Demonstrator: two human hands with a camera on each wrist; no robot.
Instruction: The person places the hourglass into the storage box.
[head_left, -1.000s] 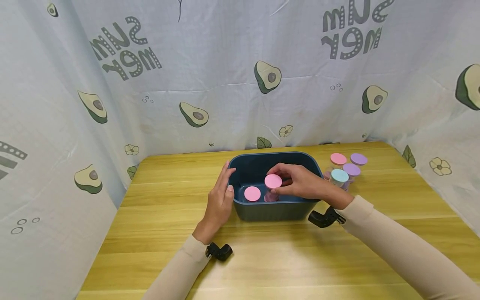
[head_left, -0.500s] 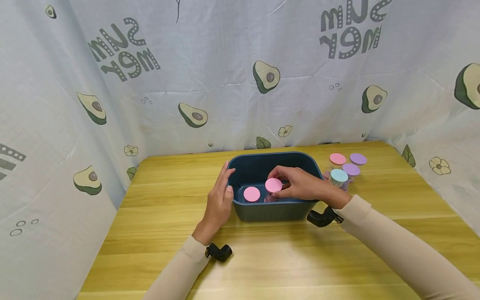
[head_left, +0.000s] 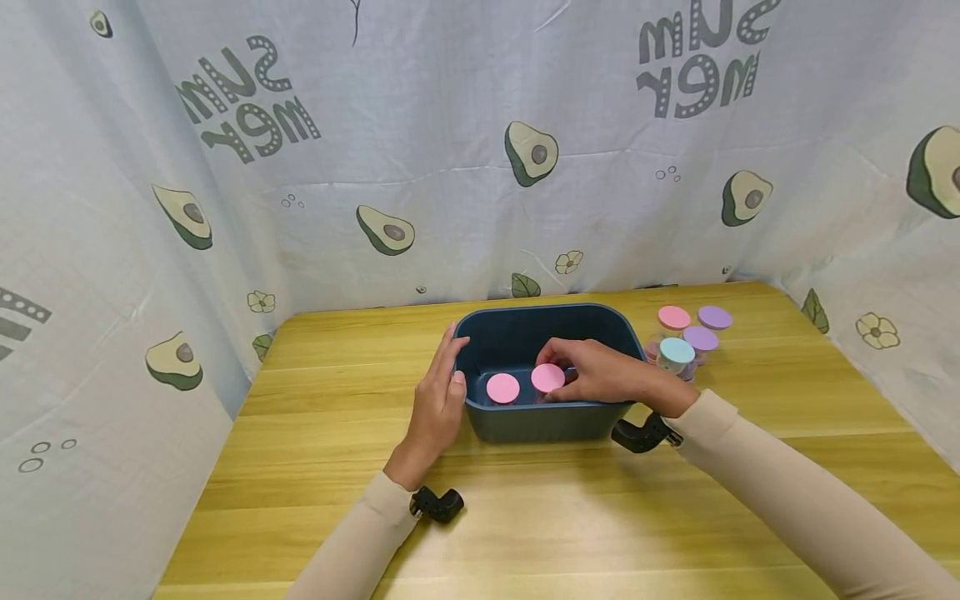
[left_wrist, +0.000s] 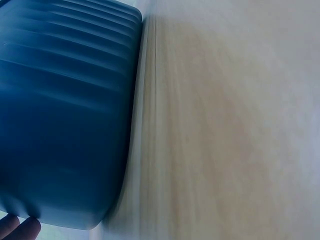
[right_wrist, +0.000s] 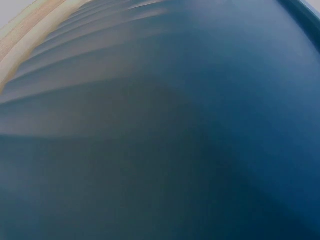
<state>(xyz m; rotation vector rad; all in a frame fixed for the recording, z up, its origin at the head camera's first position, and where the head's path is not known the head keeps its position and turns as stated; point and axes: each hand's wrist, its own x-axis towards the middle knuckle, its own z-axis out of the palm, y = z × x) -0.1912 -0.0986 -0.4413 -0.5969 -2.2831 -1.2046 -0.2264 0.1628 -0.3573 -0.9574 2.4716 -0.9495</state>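
Observation:
A dark blue bin (head_left: 547,423) stands in the middle of the wooden table. Reaching inside it, my right hand (head_left: 600,371) grips a small jar with a pink lid (head_left: 548,378) around its sides, low in the bin. To the left of that jar, a second pink-lidded jar (head_left: 503,388) sits in the bin. My left hand (head_left: 441,400) rests on the bin's left end with its fingers extended along the wall. In the left wrist view two fingertips (left_wrist: 27,229) touch the bin's wall (left_wrist: 65,125). Only the bin's ribbed outer wall (right_wrist: 125,110) fills the right wrist view.
Right of the bin is a cluster of jars: one with a blue lid (head_left: 677,351), one with a coral-pink lid (head_left: 674,317) and two with purple lids (head_left: 701,338). A printed curtain (head_left: 450,167) hangs behind the table (head_left: 360,358).
My right hand has lowered the pink-lidded jar deeper into the bin, beside the other one. The left hand has stayed at the bin's left end.

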